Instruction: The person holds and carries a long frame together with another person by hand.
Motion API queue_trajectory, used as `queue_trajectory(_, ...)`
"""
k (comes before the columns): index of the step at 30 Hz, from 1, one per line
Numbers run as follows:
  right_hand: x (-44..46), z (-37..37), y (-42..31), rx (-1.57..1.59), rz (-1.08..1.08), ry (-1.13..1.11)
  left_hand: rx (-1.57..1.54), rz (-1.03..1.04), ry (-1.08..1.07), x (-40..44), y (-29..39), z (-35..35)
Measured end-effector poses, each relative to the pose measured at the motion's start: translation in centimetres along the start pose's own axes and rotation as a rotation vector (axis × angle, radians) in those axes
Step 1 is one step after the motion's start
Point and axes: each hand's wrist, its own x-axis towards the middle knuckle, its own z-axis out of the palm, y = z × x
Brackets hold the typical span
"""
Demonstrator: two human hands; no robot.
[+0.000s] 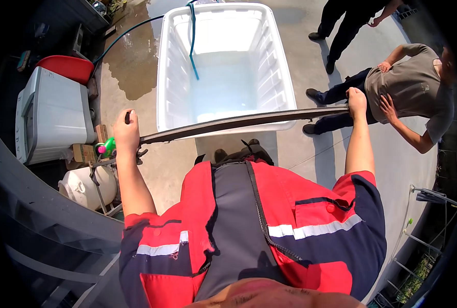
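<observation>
A long dark strip point(244, 121) stretches across the view, level with the near rim of a large white tub point(162, 66). My left hand point(127, 131) is closed round its left end. At the other end, higher up, my right hand point(357, 101) grips it in a fist. Shallow water lies in the tub, and a green hose point(193, 41) hangs over the far rim with its end inside. The strip hides part of the tub's near edge.
Two people stand at the right: one in a grey-brown shirt point(405, 84), one in dark trousers point(344, 28). At the left are a white appliance point(59, 113), a red basin point(66, 66), a green bottle point(108, 146) and a white drum point(82, 189). Wet concrete point(136, 72) lies beside the tub.
</observation>
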Motion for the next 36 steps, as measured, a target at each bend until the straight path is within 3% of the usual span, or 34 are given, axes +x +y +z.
queue_trajectory(4, 0.4, -0.4, 0.4, -0.104, -0.016, -0.036, 0.016, 0.012, 0.009, -0.1, 0.2, -0.1)
queue_trajectory(9, -0.4, -0.6, -1.2, -0.026, 0.044, -0.045, -0.003, -0.024, 0.006, -0.4, 1.0, -0.2)
queue_trajectory(13, 0.4, -0.1, 0.8, 0.034, -0.058, -0.034, -0.002, -0.028, -0.001, -0.3, 0.8, -0.1)
queue_trajectory(36, 0.5, -0.4, 0.8, -0.025, -0.092, -0.042, 0.043, -0.004, 0.025, -0.2, 0.3, 0.0)
